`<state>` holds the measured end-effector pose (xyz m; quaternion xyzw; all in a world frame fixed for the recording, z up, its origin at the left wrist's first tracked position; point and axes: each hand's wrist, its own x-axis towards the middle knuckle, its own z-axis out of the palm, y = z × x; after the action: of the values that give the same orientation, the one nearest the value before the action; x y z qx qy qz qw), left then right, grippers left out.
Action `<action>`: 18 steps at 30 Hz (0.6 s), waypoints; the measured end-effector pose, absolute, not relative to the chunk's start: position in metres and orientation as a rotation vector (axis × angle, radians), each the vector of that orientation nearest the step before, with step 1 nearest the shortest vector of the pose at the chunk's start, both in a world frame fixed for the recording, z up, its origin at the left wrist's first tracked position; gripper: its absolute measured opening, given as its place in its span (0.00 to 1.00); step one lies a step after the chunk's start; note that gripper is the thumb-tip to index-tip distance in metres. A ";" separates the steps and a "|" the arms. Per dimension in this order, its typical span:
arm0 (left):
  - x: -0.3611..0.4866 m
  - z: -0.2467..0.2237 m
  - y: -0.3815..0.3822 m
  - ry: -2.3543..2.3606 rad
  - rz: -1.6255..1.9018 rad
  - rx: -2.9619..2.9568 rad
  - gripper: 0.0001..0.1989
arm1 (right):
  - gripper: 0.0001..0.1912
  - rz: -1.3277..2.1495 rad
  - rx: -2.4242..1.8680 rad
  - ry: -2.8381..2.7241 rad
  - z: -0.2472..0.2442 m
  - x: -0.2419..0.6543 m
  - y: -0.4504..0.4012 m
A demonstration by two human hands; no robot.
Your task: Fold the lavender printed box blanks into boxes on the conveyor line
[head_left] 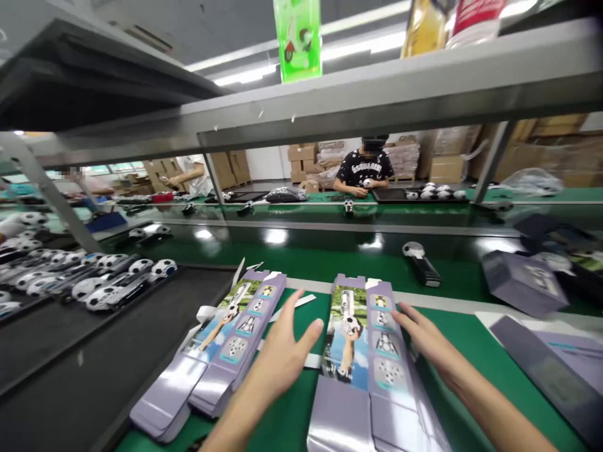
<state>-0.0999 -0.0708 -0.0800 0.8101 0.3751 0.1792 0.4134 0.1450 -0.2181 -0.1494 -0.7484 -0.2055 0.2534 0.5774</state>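
Assembly-line workstation seen from the wearer's head, both bare hands in frame. A steel shelf (377, 107) spans the view above and ahead of the hands, and a green conveyor belt (301, 251) runs crosswise just beyond them. Farther ahead, across the line, a co-worker in a black printed shirt (365, 169) sits behind the belt with stacked cardboard cartons (301, 157) beyond. To the left of the left hand, a black tray (94, 351) holds rows of white-and-black football-patterned devices with dark handles (113, 295). To the right of the right hand lies a dark grey box (522, 282), partly folded. Directly between the hands lies a flat, unfolded printed carton blank (381, 351), lilac with a photo panel, its long axis pointing away from the wearer. Just left of the left hand lie two similar blanks side by side, the nearer marked here (235, 339). The left hand (277, 351) is open, fingers spread, holding nothing, its thumb just beside the central blank's left edge. The right hand (428, 339) is also open and empty, its fingertips (400, 314) at that blank's right edge; whether they touch cannot be told. A single football-patterned device (421, 263) lies on the belt ahead of the right hand.
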 end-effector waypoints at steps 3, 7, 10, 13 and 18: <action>-0.130 -0.052 -0.036 1.163 0.485 2.256 0.28 | 0.34 0.543 -1.758 -0.596 -0.130 0.153 -0.207; -0.180 -0.046 0.014 1.687 0.159 2.281 0.22 | 0.34 0.557 -1.761 -0.880 -0.101 0.140 -0.190; -0.202 -0.057 0.030 1.857 -0.064 2.291 0.22 | 0.33 0.549 -1.821 -1.098 -0.088 0.134 -0.180; -0.202 -0.066 0.032 1.871 -0.172 2.334 0.24 | 0.32 0.557 -1.825 -1.195 -0.084 0.138 -0.173; -0.190 -0.071 0.011 1.800 -0.266 2.411 0.27 | 0.34 0.514 -1.831 -1.248 -0.085 0.144 -0.166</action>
<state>-0.1901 0.0107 -0.0710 0.7967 0.5948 -0.0880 0.0608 0.1445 -0.1656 -0.0847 -0.7304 -0.4981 0.2051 0.4200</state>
